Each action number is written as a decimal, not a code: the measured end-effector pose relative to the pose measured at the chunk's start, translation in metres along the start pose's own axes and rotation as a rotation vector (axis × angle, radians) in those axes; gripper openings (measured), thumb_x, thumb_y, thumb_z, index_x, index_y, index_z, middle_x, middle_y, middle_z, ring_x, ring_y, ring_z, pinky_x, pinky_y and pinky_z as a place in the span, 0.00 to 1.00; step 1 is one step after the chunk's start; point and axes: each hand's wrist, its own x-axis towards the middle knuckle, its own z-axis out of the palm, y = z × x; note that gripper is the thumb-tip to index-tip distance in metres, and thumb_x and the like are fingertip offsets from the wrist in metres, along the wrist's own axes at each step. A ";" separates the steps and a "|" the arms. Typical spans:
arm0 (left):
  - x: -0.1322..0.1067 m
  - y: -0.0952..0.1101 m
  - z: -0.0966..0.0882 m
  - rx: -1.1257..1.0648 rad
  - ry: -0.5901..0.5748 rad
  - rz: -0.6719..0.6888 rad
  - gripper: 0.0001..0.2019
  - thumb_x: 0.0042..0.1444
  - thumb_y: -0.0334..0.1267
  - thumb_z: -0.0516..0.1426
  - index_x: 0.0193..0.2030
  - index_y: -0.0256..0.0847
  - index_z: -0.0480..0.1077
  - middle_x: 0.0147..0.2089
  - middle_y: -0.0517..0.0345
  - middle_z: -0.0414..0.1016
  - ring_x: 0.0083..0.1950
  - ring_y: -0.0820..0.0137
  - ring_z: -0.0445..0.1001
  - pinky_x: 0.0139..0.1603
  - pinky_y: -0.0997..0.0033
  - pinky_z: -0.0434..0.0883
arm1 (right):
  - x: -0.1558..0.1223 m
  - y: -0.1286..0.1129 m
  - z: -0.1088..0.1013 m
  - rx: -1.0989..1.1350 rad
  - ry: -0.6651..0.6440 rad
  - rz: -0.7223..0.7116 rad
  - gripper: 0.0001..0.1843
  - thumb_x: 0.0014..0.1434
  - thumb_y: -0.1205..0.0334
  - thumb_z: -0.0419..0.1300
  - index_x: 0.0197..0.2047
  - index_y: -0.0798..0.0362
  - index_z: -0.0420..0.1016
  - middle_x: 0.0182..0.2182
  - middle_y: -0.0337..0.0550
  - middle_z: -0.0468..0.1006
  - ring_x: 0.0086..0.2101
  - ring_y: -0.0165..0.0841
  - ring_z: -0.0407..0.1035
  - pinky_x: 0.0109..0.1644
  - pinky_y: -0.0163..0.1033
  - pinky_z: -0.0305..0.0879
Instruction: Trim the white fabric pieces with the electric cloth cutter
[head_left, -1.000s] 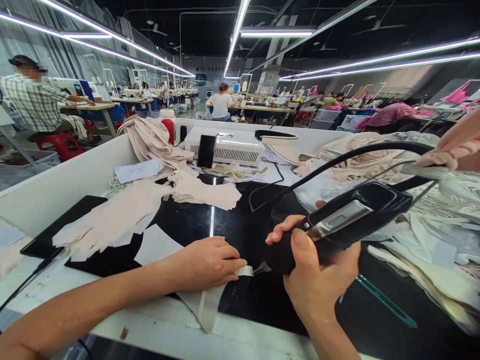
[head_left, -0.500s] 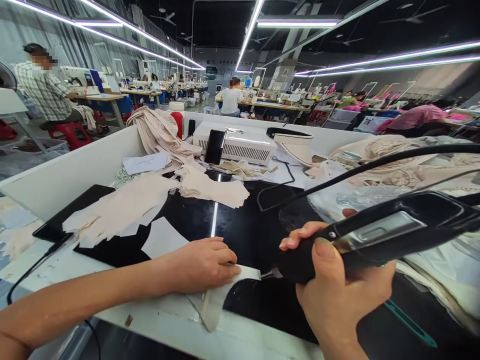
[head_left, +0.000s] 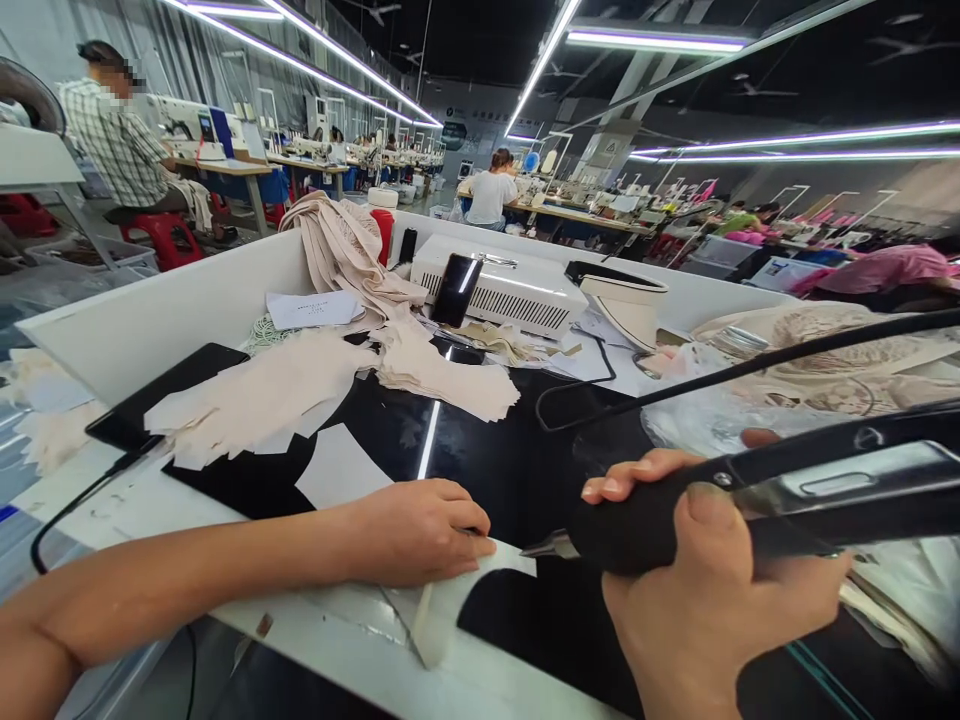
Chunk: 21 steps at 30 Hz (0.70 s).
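My left hand (head_left: 431, 530) lies at the front edge of the black glass-like board, its fingers together and pressing on a white cut piece (head_left: 512, 560). A narrow end of that piece sticks out past my fingertips, and a lower part hangs toward the table edge. My right hand (head_left: 724, 590) is wrapped around a black corded hand tool (head_left: 847, 490). The tool's pointed metal tip (head_left: 551, 545) is right at the upper edge of the narrow end; whether it touches cannot be told. Another white piece (head_left: 341, 470) lies behind my left forearm.
Beige fabric pieces (head_left: 262, 390) lie stacked on the board (head_left: 480, 450). Behind stand a white vented box (head_left: 502, 290), a phone (head_left: 456, 290) and a red thread cone (head_left: 382, 235). A black cable (head_left: 787, 355) crosses on the right, above plastic and lace. Other people sit at sewing machines.
The view has shifted, so the scene sits further right. The tool's tip has shifted slightly against the narrow end and shows more clearly. My left hand still presses the white piece.
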 end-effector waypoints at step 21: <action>-0.001 0.000 0.003 -0.018 0.002 -0.014 0.06 0.88 0.34 0.68 0.57 0.38 0.89 0.58 0.47 0.93 0.56 0.62 0.90 0.68 0.65 0.86 | -0.001 0.007 -0.002 -0.018 0.003 -0.057 0.29 0.58 0.55 0.86 0.59 0.38 0.83 0.32 0.25 0.84 0.23 0.36 0.75 0.25 0.44 0.81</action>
